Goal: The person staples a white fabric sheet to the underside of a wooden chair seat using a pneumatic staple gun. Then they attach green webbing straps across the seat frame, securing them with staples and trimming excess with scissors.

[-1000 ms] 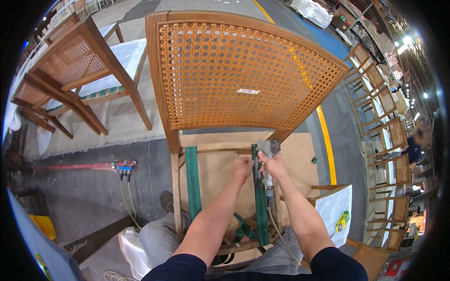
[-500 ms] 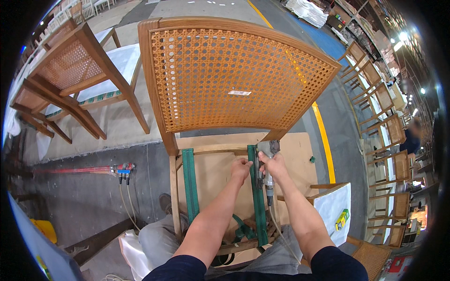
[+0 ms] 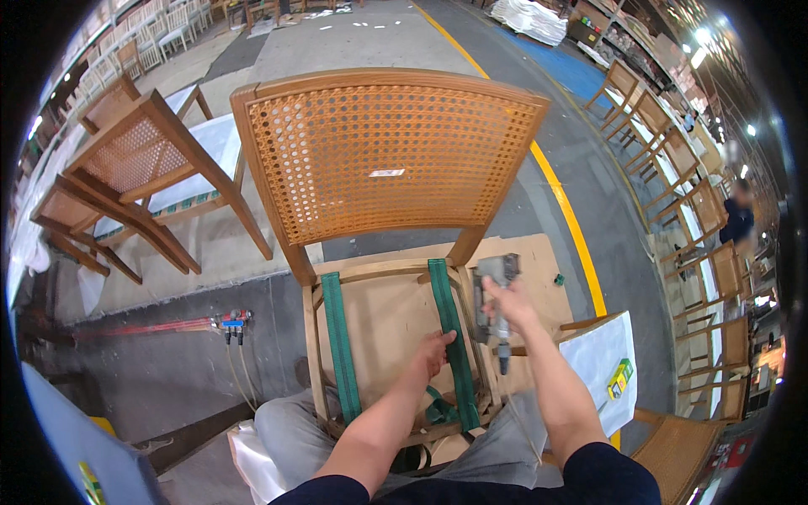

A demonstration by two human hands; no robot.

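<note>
A wooden chair with a woven cane back stands in front of me, its open seat frame crossed front to back by two green webbing straps. My left hand presses on the right strap, fingers curled around it. My right hand holds a grey staple gun just above the frame's right rail, beside that strap. The left strap lies untouched. My knees sit under the frame's front edge.
A brown board lies on the floor under the chair. Another cane chair lies tipped to the left. Several chairs line the right side, where a person stands far off. Red hoses run along the floor; a white sheet is at right.
My right hand has lifted the staple gun back from the rear rail toward the right side. My left hand slid down the right strap toward me. The view shifted slightly.
</note>
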